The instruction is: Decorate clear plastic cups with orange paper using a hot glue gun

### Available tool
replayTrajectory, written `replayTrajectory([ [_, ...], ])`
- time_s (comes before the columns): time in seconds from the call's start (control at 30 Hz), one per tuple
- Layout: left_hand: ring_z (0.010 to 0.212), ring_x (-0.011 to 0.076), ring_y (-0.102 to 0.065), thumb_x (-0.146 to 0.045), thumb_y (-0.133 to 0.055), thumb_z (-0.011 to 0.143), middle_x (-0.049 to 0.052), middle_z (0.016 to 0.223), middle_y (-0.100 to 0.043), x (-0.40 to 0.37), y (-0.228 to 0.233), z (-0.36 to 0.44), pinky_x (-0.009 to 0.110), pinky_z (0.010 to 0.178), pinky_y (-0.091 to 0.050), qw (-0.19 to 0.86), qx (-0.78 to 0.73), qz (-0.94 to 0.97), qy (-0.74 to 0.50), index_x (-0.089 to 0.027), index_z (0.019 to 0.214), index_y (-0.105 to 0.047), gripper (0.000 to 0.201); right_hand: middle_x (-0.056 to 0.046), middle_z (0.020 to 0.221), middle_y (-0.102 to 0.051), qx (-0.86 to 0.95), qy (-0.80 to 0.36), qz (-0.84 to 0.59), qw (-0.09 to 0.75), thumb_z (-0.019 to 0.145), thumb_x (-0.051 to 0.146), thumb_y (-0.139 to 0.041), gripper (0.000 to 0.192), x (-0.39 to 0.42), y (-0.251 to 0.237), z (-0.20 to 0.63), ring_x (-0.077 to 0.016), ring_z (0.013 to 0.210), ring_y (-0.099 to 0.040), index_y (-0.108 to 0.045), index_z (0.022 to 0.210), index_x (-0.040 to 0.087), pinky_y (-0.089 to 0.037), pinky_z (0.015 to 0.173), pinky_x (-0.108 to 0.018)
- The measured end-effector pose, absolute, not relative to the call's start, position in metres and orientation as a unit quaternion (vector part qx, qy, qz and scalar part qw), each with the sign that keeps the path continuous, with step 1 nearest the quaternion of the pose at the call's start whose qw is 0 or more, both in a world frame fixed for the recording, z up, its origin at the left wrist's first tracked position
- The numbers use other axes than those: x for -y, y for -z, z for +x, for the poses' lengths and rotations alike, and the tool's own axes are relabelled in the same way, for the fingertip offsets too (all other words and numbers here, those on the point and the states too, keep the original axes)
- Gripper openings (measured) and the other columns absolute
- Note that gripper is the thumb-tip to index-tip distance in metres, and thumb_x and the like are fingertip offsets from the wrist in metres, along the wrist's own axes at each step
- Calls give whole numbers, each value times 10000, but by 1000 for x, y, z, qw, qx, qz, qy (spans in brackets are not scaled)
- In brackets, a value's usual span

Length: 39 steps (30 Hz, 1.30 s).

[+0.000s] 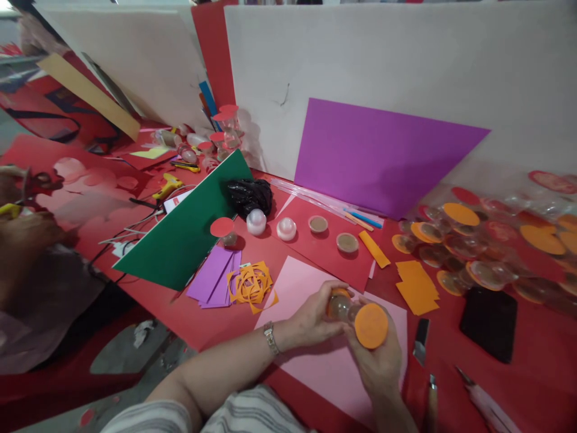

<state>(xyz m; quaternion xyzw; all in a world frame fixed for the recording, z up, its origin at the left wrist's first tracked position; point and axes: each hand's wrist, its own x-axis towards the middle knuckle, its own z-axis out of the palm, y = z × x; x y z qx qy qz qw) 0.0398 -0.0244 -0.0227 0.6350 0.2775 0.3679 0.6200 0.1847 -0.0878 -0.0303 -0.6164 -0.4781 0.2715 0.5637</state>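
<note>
Low in the head view, at about 6 o'clock, both hands meet over a pink sheet that lies on the red bench. The left hand, with a watch at its wrist, has its fingers clenched around a small clear jar. The right hand grasps the same jar from the other side, its fingers pressed on an orange disc that sits at the jar's end, facing the camera.

At 3 o'clock from the hands lie orange scraps, a knife and a black pad. Toward 1 o'clock, many clear jars with orange and red discs crowd the bench. At 12 o'clock a purple sheet leans against a white board. At 10 o'clock are orange cut-outs, purple papers and a green sheet. At the 9 o'clock edge another person's hand is near scissors.
</note>
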Motion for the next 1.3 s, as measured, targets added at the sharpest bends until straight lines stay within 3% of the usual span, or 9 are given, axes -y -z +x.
replayTrajectory([
  [0.47, 1053, 249, -675, -416, -815, 771, 140, 1223, -670, 29, 21, 45, 381, 922, -539, 596, -293, 640, -387, -191, 1231, -487, 608, -76, 935, -735, 530, -217, -605, 553, 739, 495, -780, 454, 87, 17, 187, -238, 832, -717, -626, 1051, 202, -592, 704, -353],
  [0.83, 1038, 223, -689, -177, -778, 701, 106, 1212, -684, 36, 17, 49, 351, 914, -551, 599, -294, 637, -385, -192, 1248, -500, 615, -75, 1017, -719, 569, -133, -597, 550, 814, 405, -753, 377, 90, 22, 185, -220, 896, -704, -641, 1110, 200, -588, 775, -349],
  [1.1, 1133, 268, -646, -227, -800, 709, 136, 1255, -654, 34, 23, 49, 411, 985, -536, 517, -321, 689, -394, -182, 1202, -565, 548, -60, 918, -701, 572, -87, -626, 524, 802, 454, -763, 387, 90, 29, 188, -225, 806, -686, -631, 1067, 206, -575, 680, -339],
  [1.3, 1055, 247, -674, -228, -785, 712, 123, 1203, -687, 34, 18, 47, 383, 950, -549, 563, -300, 672, -376, -165, 1197, -571, 534, -65, 978, -657, 620, -80, -595, 505, 835, 442, -696, 390, 90, 29, 193, -230, 850, -668, -582, 1133, 218, -570, 700, -357],
])
